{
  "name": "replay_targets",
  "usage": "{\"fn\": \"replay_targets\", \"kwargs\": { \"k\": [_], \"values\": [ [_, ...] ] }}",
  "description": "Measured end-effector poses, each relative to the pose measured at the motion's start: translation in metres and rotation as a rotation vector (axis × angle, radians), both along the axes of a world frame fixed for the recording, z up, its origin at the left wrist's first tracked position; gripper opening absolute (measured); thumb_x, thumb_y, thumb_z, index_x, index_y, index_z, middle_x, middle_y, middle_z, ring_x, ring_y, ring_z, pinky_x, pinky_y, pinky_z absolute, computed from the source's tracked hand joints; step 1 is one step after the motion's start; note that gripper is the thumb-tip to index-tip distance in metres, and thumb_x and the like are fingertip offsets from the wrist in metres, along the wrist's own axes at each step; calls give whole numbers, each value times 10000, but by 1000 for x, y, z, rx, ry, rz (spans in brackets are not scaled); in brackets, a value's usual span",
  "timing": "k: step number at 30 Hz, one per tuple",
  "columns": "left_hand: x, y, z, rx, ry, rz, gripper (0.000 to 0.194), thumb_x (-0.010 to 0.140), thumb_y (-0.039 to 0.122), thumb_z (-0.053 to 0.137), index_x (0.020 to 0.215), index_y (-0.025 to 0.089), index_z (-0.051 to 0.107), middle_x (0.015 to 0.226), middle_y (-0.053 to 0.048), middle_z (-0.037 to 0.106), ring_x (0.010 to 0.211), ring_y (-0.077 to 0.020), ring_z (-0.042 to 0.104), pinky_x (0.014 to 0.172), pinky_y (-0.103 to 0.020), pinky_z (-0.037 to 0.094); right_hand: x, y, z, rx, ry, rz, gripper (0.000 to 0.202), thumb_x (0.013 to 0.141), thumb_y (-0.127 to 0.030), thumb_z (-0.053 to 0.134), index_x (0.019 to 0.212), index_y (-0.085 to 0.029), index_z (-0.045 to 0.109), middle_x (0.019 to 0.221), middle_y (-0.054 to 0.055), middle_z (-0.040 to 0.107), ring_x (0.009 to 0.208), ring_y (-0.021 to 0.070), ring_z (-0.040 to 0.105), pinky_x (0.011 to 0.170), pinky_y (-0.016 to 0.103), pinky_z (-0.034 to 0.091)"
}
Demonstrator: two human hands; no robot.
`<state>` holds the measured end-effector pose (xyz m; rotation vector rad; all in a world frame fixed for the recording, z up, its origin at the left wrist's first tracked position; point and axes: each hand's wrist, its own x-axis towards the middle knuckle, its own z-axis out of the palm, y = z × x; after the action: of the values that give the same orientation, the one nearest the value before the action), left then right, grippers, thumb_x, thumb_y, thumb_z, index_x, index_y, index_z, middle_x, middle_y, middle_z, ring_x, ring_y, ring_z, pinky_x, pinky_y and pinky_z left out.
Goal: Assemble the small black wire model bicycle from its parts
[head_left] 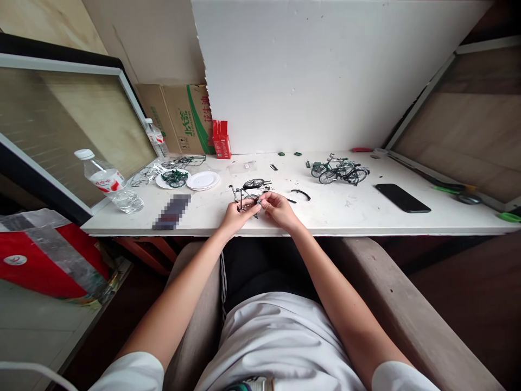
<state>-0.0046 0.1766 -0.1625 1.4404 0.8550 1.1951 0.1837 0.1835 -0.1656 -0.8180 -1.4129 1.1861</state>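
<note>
Near the table's front edge, my left hand (pixel 236 216) is closed round a small black model bicycle frame (pixel 240 196). The fingers of my right hand (pixel 280 210) pinch a small round grey part (pixel 259 202) at the frame's right side, touching my left fingertips. Just behind the frame lies a loose black wheel (pixel 253 183). A curved black strip (pixel 302 193) rests to the right of my right hand. Farther right stand assembled model bicycles, a green one (pixel 325 163) and a black one (pixel 353 175), close together.
At left are a water bottle (pixel 112 184), a white plate (pixel 203 181), green bicycle parts (pixel 175 177) and a pixelated dark object (pixel 172 212). A black phone (pixel 402 197) lies right. A red box (pixel 221 140) and a cardboard box (pixel 179 119) stand behind.
</note>
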Motion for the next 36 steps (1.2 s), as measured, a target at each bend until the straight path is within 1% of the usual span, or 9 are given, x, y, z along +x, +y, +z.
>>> {"fn": "replay_targets", "kwargs": {
  "k": [3,7,13,16,19,22,27,31,36],
  "values": [
    [0,1,-1,41,23,20,470,826,546,867,1097,163,852,936,-87,816,862,-221,729,818,-337,570,0,2,-2,23,-11,-2,497,825,-643,841,1018,-214,680,790,4,660,689,149,585,592,273,425],
    [0,2,-3,44,1,31,475,823,534,873,1116,161,854,931,-88,817,875,-230,733,813,-336,574,-1,2,-2,27,-2,-14,507,814,-637,859,1029,-213,683,810,13,685,678,143,591,583,268,418],
    [1,3,-5,47,-24,36,495,820,520,878,1160,160,851,1032,-110,838,917,-254,756,843,-359,593,-2,0,2,33,0,-77,510,780,-603,890,1039,-210,694,881,35,711,719,155,631,582,267,438],
    [1,2,-4,55,-33,41,491,815,510,885,1161,164,852,1110,-122,839,952,-270,769,862,-374,603,-1,0,2,62,-20,-135,492,770,-564,902,1052,-210,710,973,57,729,811,172,648,633,273,490],
    [2,0,-2,43,-36,61,500,797,508,897,1152,159,853,1131,-132,838,968,-284,776,856,-381,609,-1,-1,2,84,-48,-206,501,755,-539,913,1091,-214,733,1159,88,735,917,193,655,679,288,544],
    [2,-2,0,28,-47,66,515,785,510,905,1156,158,849,1148,-137,835,984,-292,782,876,-397,614,-2,-2,4,89,-40,-191,516,752,-549,911,1116,-223,747,1268,108,729,1009,231,675,700,317,590],
    [3,-1,0,13,-47,92,522,760,519,916,1119,147,846,1092,-140,838,961,-291,784,875,-405,612,-3,-3,3,76,-52,-138,483,804,-579,871,1121,-223,793,1174,106,776,1038,261,720,803,370,620],
    [4,-1,-1,18,-14,120,491,764,520,910,1070,142,844,916,-116,832,879,-264,771,847,-386,599,-1,-1,2,94,-72,-167,443,839,-612,827,1040,-218,812,1125,94,793,1015,259,725,836,375,598],
    [4,-1,1,5,-6,109,481,739,499,925,1049,141,840,913,-117,834,878,-270,775,844,-389,601,-1,-1,1,115,-59,-203,451,823,-624,839,1027,-222,807,1117,90,790,1011,247,708,841,359,572]
  ]
}}
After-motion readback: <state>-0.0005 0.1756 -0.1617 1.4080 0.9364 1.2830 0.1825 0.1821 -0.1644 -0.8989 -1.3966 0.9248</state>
